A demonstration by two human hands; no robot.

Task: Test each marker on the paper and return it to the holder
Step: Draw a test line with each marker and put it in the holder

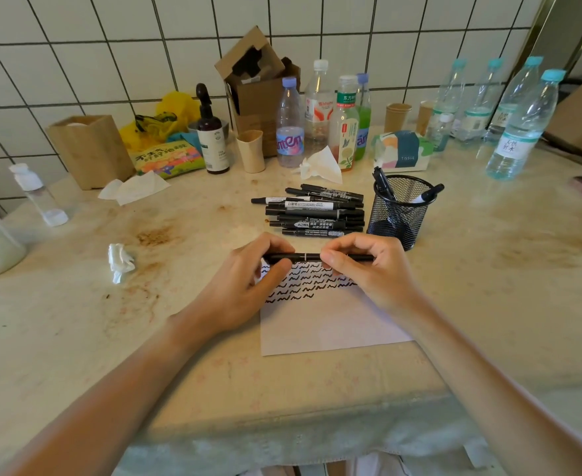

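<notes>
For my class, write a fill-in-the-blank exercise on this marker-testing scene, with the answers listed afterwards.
1. Both hands, the left hand and the right hand, hold one black ____ above the paper.
2. The paper's upper part is covered with rows of black ____.
3. The mesh holder stands to the ____ of the pile of markers.
4. The crumpled tissue lies to the ____ of the paper.

Answers: marker; squiggles; right; left

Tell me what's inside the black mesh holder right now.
The mesh holder holds a few black markers, one leaning over the right rim. Through the mesh the lower parts blur together, so an exact count isn't possible.
</notes>
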